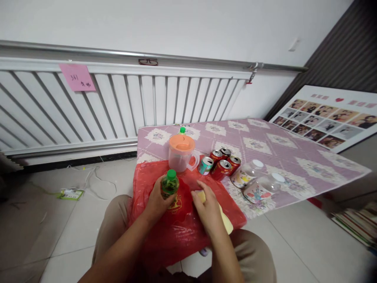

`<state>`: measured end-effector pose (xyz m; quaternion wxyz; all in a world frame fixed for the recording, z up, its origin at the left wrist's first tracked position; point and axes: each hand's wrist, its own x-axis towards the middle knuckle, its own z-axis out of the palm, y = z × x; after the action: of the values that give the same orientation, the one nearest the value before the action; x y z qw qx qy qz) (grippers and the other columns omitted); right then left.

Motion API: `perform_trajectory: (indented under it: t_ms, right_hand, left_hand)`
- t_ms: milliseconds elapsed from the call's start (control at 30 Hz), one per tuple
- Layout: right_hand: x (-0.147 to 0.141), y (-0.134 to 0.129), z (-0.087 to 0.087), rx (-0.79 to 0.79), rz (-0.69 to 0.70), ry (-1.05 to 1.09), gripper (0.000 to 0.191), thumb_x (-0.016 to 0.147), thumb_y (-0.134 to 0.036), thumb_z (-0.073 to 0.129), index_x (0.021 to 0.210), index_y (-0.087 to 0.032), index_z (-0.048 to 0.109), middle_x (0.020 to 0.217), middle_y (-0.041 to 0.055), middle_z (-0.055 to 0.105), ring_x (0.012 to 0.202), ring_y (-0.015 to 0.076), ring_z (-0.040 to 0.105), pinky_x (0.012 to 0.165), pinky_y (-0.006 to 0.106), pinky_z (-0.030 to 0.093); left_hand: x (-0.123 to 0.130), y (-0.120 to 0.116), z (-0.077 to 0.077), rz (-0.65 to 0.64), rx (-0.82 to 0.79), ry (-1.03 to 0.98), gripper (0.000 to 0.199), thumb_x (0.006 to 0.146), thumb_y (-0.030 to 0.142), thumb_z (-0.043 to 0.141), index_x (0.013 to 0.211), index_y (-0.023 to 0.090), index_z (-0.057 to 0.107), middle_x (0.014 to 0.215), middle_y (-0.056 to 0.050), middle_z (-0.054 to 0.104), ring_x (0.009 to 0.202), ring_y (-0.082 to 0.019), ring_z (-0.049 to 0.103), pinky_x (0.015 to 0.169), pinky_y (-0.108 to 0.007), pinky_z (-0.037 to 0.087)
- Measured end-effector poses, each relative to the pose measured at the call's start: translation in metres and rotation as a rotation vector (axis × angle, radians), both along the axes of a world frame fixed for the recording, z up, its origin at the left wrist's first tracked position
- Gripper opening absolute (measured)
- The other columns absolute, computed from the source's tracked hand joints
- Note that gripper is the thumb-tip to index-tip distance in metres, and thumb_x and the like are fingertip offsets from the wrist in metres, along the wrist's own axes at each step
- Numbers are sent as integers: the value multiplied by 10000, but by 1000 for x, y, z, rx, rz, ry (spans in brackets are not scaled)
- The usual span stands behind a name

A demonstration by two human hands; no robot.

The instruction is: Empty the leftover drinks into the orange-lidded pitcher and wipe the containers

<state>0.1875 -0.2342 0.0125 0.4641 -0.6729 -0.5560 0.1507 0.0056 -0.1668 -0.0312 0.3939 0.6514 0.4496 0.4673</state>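
Observation:
My left hand point(159, 200) is closed around a bottle with a green cap point(171, 175) and green body point(170, 186), held upright. Below it lies a red round piece with gold print point(185, 206), on a red plastic sheet point(188, 236) over the table's near edge. Over a pale yellow cloth point(226, 222), my right hand point(207, 204) has its fingers curled around one end; my palm hides part of it. Just beyond the bottle stands a clear pitcher point(177, 162) with an orange lid point(182, 144).
Right of the pitcher stand a teal can point(205, 166) and several red cans point(221, 169). Two clear jars with white lids point(262, 188) lie tilted farther right. Another green cap point(182, 130) shows behind the pitcher. A white radiator point(118, 102) runs along the wall behind the table.

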Motion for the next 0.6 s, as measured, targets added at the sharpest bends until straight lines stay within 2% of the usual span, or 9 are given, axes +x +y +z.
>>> perform_trajectory:
  t_ms: [67,133,267,433,600]
  right_hand:
    - [23,-14,-16,-97,-86,-163,513,833,-449,565,1271,-185,604,1250,155,657,1200,341,567,1016,552,423]
    - [40,-26,-32,-266,-191,-295,564,806,-441,574,1313,-192,591,1253,170,649,1195,373,563,969,571,437]
    - [54,-45,-54,-453,-195,-428,638,773,-451,609,1374,-247,547,1355,158,602,1264,390,518,963,593,426]
    - [53,-56,-71,-452,-173,-467,694,762,-453,619,1422,-283,485,1465,128,520,1307,391,480,964,598,423]
    - [63,-57,-88,-305,-181,-403,502,811,-391,517,1266,-199,607,1357,164,596,1208,351,573,979,530,457]
  left_hand:
    - [0,0,-1,8,16,8,715,730,231,744,1363,209,411,1346,-119,565,1237,-258,573,1083,-453,438]
    - [1,0,0,12,25,5,702,723,231,751,1346,208,429,1326,-114,579,1217,-256,585,1069,-450,448]
    - [1,0,5,11,6,-6,713,711,241,759,1341,220,426,1310,-99,591,1196,-249,600,1050,-439,464]
    - [1,-1,9,12,28,4,677,718,230,737,1327,215,441,1316,-94,587,1205,-242,592,1057,-422,457]
    - [0,0,7,4,44,11,684,716,204,730,1333,211,434,1317,-97,585,1208,-244,587,1064,-434,448]
